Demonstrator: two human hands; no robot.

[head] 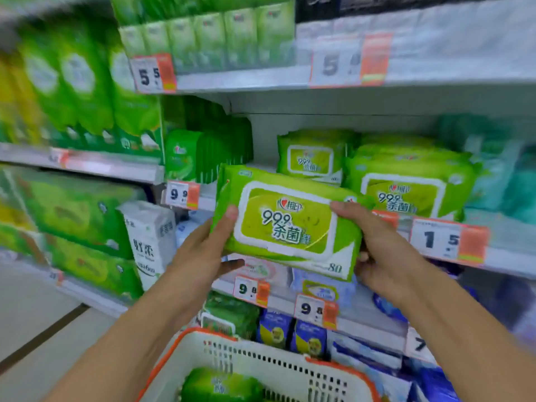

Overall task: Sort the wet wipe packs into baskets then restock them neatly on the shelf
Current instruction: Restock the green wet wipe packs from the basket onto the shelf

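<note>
While one pack [220,385] still lies in the basket [278,369], both hands, left [203,250] and right [383,250], grip a pack [287,224] by its ends before the shelf [501,265], beside stocked packs [406,184]; restocking appears unfinished.

open gap left of shelved packs [316,158] — stack [409,181] rightward
</note>
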